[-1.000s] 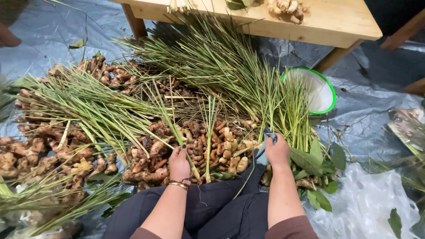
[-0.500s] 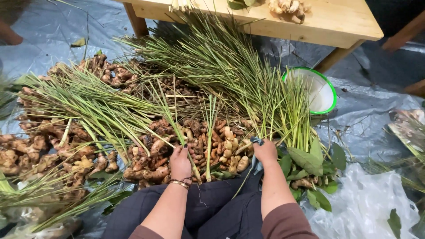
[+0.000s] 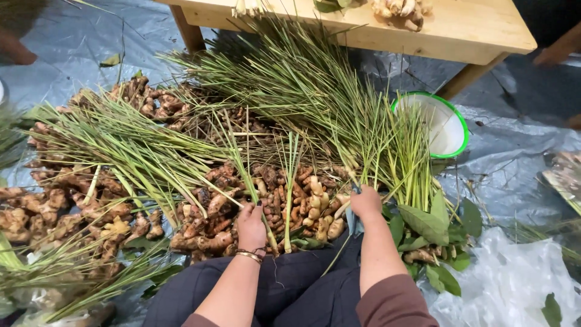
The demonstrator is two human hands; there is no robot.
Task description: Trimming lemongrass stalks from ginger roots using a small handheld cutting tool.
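Both hands, left hand (image 3: 251,225) and right hand (image 3: 365,203), among lemongrass stalks (image 3: 315,103) over ginger roots (image 3: 302,200), perhaps gripping.

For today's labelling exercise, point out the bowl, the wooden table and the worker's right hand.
bowl (image 3: 437,124): head view, on its white inner wall.
table (image 3: 478,27): head view, on its bare top.
right hand (image 3: 365,203): head view, on the back of the hand.

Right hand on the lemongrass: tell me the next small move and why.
Probably draw the right hand back toward the lap, pulling its gripped lemongrass stalks clear of the pile. It is closed around their base beside the green leaves, while the left hand rests on the ginger roots, steadying them.
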